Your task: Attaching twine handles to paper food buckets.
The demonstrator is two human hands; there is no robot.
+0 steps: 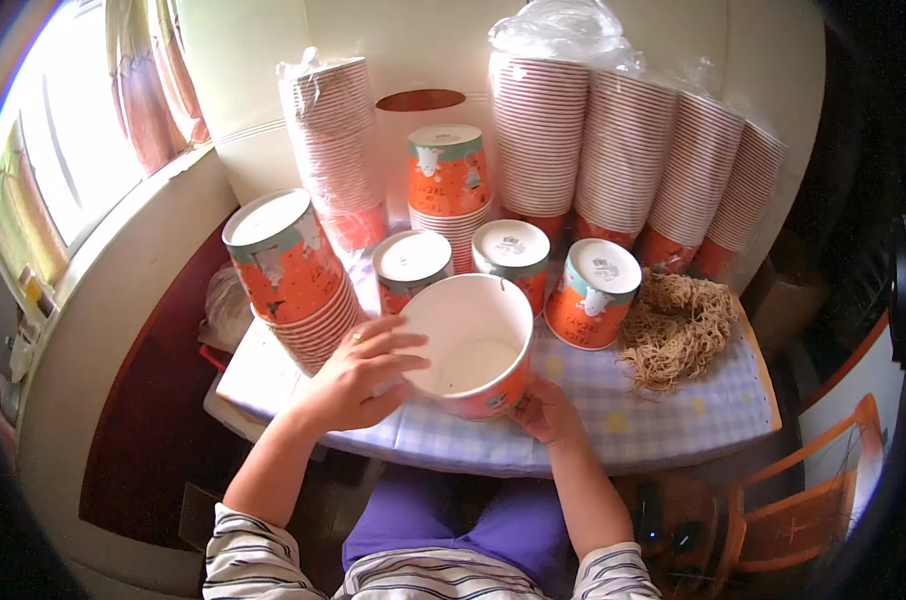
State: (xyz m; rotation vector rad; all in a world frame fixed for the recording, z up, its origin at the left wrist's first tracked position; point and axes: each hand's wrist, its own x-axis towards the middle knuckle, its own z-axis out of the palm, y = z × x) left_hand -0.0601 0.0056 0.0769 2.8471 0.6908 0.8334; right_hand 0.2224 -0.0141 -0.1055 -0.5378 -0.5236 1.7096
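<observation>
An orange paper bowl (473, 345) with a white inside is tilted toward me above the table's near edge. My left hand (358, 375) grips its left rim, fingers spread over the edge. Under its right base, my right hand (545, 408) supports it. The bowl looks empty. Three upside-down orange bowls (593, 292) stand just behind it. A heap of brown string-like handles (675, 328) lies to the right.
Tall stacks of nested orange bowls (623, 150) in clear plastic line the back of the small table (663, 420) with its checked cloth. A leaning stack (293, 270) sits at left. An orange wooden chair (803, 500) stands at lower right; a window is at left.
</observation>
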